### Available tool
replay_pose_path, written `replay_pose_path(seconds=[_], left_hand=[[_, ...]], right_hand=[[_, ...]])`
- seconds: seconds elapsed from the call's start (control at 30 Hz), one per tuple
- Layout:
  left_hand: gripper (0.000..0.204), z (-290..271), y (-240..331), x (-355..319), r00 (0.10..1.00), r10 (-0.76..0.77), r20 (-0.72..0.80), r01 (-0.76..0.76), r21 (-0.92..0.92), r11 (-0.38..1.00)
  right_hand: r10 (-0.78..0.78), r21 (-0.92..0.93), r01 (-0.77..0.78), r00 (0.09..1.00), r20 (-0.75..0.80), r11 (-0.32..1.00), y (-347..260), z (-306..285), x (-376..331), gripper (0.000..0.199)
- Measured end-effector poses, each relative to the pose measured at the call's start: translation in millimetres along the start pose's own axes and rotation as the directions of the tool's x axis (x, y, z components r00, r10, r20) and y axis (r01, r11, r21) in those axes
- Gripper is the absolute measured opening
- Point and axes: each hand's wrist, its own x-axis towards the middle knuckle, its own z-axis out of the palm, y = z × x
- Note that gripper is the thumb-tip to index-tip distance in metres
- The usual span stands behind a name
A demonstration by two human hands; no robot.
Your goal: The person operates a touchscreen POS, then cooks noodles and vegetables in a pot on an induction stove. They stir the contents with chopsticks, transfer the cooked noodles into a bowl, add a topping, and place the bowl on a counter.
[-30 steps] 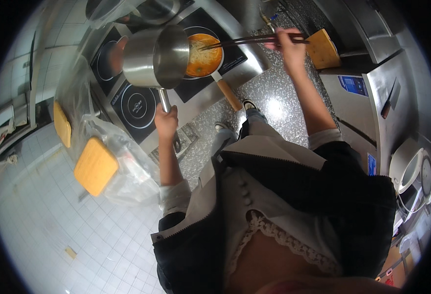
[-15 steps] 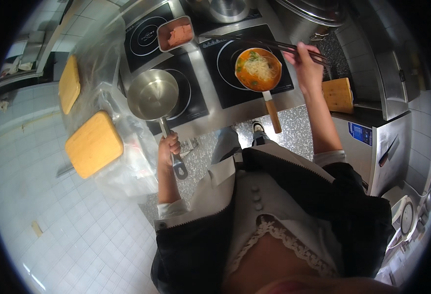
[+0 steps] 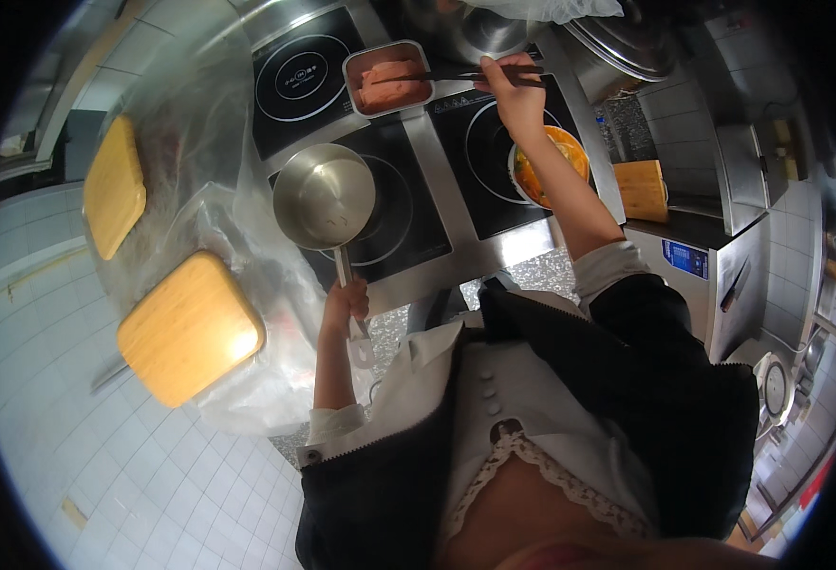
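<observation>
My left hand [image 3: 346, 300] is closed round the handle of a steel saucepan [image 3: 325, 195], which is over the near left hob. The saucepan seems to hold only a little clear liquid, if any. Long dark chopsticks [image 3: 456, 74] are gripped in my right hand [image 3: 513, 93]; their tips reach into a small metal tray [image 3: 349, 68] and touch or overlap the pink sliced meat [image 3: 387, 87] there. Under my right forearm is a small pan [image 3: 575, 152] of orange soup on the right hob, partly covered by the arm; its handle is hidden.
Another glass hob [image 3: 299, 76] lies at the far left. A large lidded steel pot [image 3: 617, 47] stands at the far right. Wooden boards [image 3: 190, 328] hang beside clear plastic sheeting [image 3: 233, 223] on the left. A further wooden board [image 3: 642, 190] is on the right.
My right hand has moved the chopsticks leftward from beside the soup pan to the meat tray. My left hand keeps its hold on the saucepan. The whole view has shifted slightly.
</observation>
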Motion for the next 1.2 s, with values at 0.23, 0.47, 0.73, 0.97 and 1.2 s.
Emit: replay_pose_path(seconds=[0.23, 0.47, 0.73, 0.97, 1.2], left_hand=[[0.013, -13, 3, 5, 0.998, -0.021, 0.06, 0.019, 0.043, 0.999], [0.015, -16, 2, 8, 0.998, -0.031, 0.056, 0.029, 0.028, 0.999], [0.016, -17, -1, 13, 0.996, -0.036, 0.082, 0.034, 0.024, 0.999], [0.014, -18, -1, 12, 0.996, -0.023, 0.083, 0.02, 0.039, 0.999], [0.024, -28, -9, 20, 0.994, 0.105, -0.02, -0.094, 0.295, 0.951]], right_hand=[[-0.07, -0.075, 0.065, 0.995, -0.064, 0.995, -2, 4, 9, 0.02], [-0.021, -0.018, 0.02, 0.999, -0.042, 1.0, 6, 8, 15, 0.021], [0.023, -0.015, -0.024, 1.0, -0.009, 1.0, 24, 19, 18, 0.019], [0.114, 0.147, -0.099, 0.988, -0.1, 0.984, 27, 14, 16, 0.018], [0.125, 0.182, -0.082, 0.964, -0.235, 0.98, -53, -84, -19, 0.015]])
